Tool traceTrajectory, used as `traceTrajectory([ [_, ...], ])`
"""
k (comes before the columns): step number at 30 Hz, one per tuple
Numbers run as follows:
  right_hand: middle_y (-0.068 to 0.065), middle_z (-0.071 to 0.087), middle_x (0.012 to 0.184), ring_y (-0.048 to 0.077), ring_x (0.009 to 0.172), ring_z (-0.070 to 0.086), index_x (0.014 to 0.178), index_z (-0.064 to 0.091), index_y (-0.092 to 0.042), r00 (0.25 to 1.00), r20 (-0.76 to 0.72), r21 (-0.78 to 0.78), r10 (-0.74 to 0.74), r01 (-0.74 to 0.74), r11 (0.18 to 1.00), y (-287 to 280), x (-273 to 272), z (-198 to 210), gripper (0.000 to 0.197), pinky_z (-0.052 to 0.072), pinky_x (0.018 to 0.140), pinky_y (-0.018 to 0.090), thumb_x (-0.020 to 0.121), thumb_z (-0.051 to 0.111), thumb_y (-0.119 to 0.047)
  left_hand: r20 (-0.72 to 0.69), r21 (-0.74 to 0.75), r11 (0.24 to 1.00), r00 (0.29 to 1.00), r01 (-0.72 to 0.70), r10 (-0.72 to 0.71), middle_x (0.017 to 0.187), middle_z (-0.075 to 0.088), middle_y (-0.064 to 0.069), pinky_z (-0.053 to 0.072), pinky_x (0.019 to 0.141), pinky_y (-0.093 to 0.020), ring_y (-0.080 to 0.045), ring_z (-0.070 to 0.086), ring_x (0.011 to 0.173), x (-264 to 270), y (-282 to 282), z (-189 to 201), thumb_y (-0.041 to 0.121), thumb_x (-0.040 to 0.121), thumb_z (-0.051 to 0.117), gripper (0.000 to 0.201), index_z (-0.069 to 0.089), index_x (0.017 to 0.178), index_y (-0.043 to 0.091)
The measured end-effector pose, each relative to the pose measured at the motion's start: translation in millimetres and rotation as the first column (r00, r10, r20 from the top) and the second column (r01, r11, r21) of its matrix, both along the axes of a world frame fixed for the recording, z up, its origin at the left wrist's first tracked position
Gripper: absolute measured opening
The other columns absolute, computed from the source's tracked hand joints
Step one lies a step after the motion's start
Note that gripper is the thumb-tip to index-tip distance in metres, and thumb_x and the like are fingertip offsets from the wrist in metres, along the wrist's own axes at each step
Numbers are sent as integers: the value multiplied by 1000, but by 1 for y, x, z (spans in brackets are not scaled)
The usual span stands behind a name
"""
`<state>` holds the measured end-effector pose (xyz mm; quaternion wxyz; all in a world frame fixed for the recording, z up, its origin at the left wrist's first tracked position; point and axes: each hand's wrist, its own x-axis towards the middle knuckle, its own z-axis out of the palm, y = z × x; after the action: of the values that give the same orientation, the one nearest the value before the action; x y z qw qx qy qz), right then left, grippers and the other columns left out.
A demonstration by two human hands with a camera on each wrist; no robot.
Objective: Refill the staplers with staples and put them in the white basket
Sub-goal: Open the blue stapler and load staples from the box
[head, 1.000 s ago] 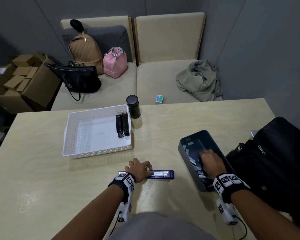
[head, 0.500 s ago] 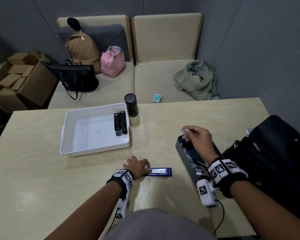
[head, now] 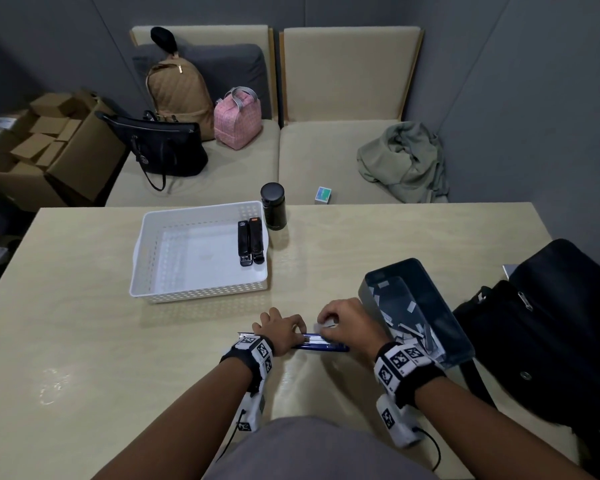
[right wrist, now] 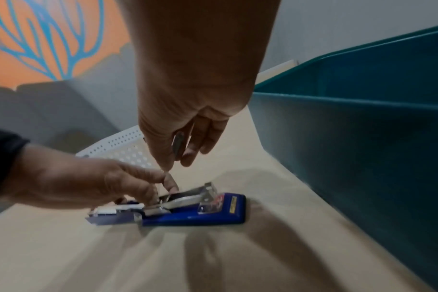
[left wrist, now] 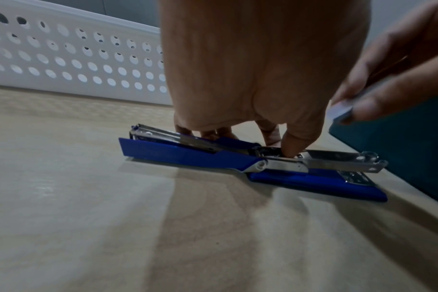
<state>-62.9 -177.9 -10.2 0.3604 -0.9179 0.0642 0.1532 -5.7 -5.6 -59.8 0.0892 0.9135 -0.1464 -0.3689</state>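
A blue stapler (head: 326, 346) lies folded open flat near the table's front edge, its metal staple channel (left wrist: 338, 161) facing up. My left hand (head: 281, 332) holds it down at the hinge, with the thumb (left wrist: 291, 146) in the channel and the fingers behind the stapler. Just above the channel, my right hand (head: 343, 317) pinches a silver staple strip (right wrist: 179, 144); the strip (left wrist: 340, 111) is not touching the stapler. The white basket (head: 153, 258) stands further back on the left, and two black staplers (head: 250, 242) lie along its right side.
A dark teal bin (head: 440, 299) with several loose staple strips stands close to the right of the stapler. A black bottle (head: 273, 206) is behind the basket's right corner. A black bag (head: 551, 323) fills the table's right side.
My right hand came out of the teal bin with a staple strip and moved left to just over the open stapler. The left hand stayed on the stapler.
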Motion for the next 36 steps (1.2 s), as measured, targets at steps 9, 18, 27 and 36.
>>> traceTrajectory([
  [9, 3, 71, 94, 25, 87, 63, 86, 73, -18, 978, -55, -301, 199, -207, 931, 11, -8, -11, 12, 46, 74, 32, 80, 63, -19, 11, -3, 1000, 1000, -3, 3, 118, 42, -8, 33, 94, -44, -31, 40, 113, 0, 1, -2, 51, 85, 55, 24, 58, 107, 40],
  [18, 4, 71, 91, 28, 82, 62, 86, 72, -17, 969, 42, -312, 243, -218, 925, 15, -13, -27, 12, 46, 71, 35, 81, 61, -21, 9, -9, 1000, 1000, -1, 1, 118, 42, -8, 33, 94, -44, -32, 40, 114, 0, 1, -4, 47, 87, 55, 23, 58, 108, 39],
  [27, 4, 70, 92, 29, 83, 61, 86, 71, -19, 974, -1, -330, 225, -212, 920, 17, -12, -38, 12, 46, 71, 35, 81, 60, -20, 17, -8, 1000, 1000, 4, -3, 120, 42, -9, 33, 96, -44, -32, 40, 115, 0, 2, -5, 46, 86, 55, 23, 58, 108, 40],
  [36, 4, 64, 101, 25, 93, 59, 92, 67, -19, 976, -98, -303, 193, -214, 929, 7, -16, -41, 11, 44, 75, 33, 84, 59, -21, 4, -36, 998, 999, 55, -54, 119, 42, -8, 33, 95, -44, -31, 40, 115, 3, 6, -6, 50, 86, 56, 26, 60, 109, 41],
])
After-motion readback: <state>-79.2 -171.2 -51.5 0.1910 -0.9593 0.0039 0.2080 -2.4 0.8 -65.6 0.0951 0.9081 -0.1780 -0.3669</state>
